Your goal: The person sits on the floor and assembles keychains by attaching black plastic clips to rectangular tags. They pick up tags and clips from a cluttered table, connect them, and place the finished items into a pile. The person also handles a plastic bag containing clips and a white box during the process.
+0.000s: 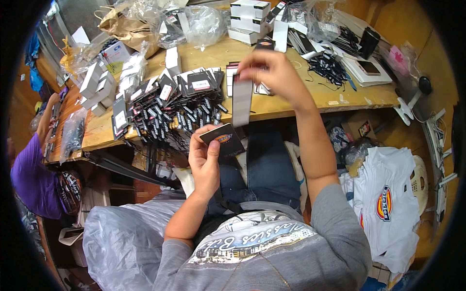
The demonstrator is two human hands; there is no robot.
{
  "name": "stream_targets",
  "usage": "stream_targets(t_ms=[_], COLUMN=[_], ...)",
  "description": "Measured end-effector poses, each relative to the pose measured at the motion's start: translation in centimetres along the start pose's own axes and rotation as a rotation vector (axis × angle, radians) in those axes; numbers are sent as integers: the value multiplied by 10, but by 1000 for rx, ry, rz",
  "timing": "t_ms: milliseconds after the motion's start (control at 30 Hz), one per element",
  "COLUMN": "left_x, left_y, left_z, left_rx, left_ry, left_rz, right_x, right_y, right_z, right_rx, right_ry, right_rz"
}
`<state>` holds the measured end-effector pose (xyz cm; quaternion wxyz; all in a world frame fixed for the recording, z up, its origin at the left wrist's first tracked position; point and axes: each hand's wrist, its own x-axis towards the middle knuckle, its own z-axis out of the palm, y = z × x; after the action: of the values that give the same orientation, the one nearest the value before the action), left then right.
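The left hand (204, 162) clamps a tag (224, 140) between thumb and fingers, over the lap and just short of the table (318, 99). The tag tilts, its top edge rising to the right; its long axis seems to slant from upper left to lower right (its lower end is hard to make out against the dark jeans (273, 167)).

The right hand (274, 72) pinches the upper end of a strip (241, 104), thumb and fingers together on it. The strip's long axis runs almost straight up and down the view, its lower end near the tag's top edge; whether they touch, I cannot tell.

The tag is flat, stiff-looking card with straight edges, black with a red, yellow and blue emblem. The strip is narrow and smooth, banded in white and pale grey, with dark long edges.

On the table, left of the strip, black tags (199, 85) lie heaped, with small clips (199, 114) on dark cords spilling toward the front edge. White cardboard boxes (249, 14) stand stacked behind.
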<state>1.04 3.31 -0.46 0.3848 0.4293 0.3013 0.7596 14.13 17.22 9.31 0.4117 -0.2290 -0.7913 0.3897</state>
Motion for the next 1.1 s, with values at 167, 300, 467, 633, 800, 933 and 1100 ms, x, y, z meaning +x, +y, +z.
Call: stream_targets(t_ms=[167, 300, 467, 633, 800, 933, 1100], left_x=[-10, -12, -14, -11, -11, -11, -13], left_y=[-13, -22, -28, -24, -26, -32, -37], left_z=[7, 18, 20, 28, 25, 25, 26], left_rx=[10, -93, -49, -196, -114, -82, -107], left_ry=[-88, -92, -150, -136, -152, -165, -136], left_rz=[-162, -261, -461, -479, -425, -405, -397], right_x=[-63, -37, -14, -14, -28, -32, -34], right_y=[-8, 45, 110, 133, 133, 131, 115], right_z=[20, -37, -81, -94, -98, -91, -88], right_rx=[3, -458, -984, -692, -131, -138, -271], right_ry=[-117, 253, 299, 378, 619, 578, 645], right_rz=[-48, 225, 527, 532, 483, 470, 412])
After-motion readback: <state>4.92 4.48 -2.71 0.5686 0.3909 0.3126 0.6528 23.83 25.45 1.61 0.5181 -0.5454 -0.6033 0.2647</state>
